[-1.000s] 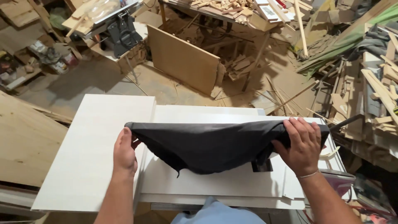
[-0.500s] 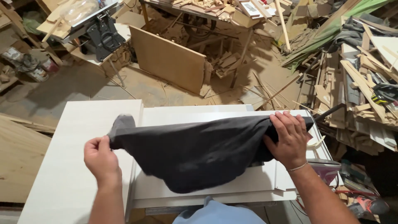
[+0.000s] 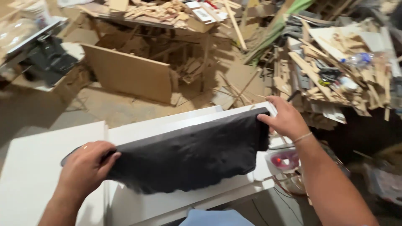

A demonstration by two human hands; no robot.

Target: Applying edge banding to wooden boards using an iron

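Right now both hands hold a dark grey cloth (image 3: 188, 157) stretched out over the white desk (image 3: 37, 167). The left hand (image 3: 86, 167) grips the cloth's near left end, its fingers (image 3: 109, 158) closed around the bunched edge, with a thin ring showing on one finger. The right hand (image 3: 287, 119) pinches the cloth's far right corner, its fingers (image 3: 264, 118) closed on the fabric, and a light band sits on that wrist. The cloth hangs slack between the two hands, its lower edge sagging down onto the white panels (image 3: 167, 125) that lie on the desk beneath it, so it covers most of their middle.

Just right of the cloth, below the right hand, a small clear plastic tub (image 3: 282, 161) sits at the desk's edge; something red shows inside it, though what it is cannot be made out. Beyond the cloth, on the sawdust-covered floor (image 3: 125, 111), a brown board (image 3: 125, 73) leans upright against a workbench (image 3: 138, 19) heaped with wood offcuts. Far right of the cloth, a pile of scrap timber (image 3: 331, 71) carries a clear plastic bottle (image 3: 360, 59) lying on its side. Far left of the cloth stands a dark machine (image 3: 48, 58), blurred. A patch of light blue clothing (image 3: 213, 217) shows at the bottom, nearer than the cloth
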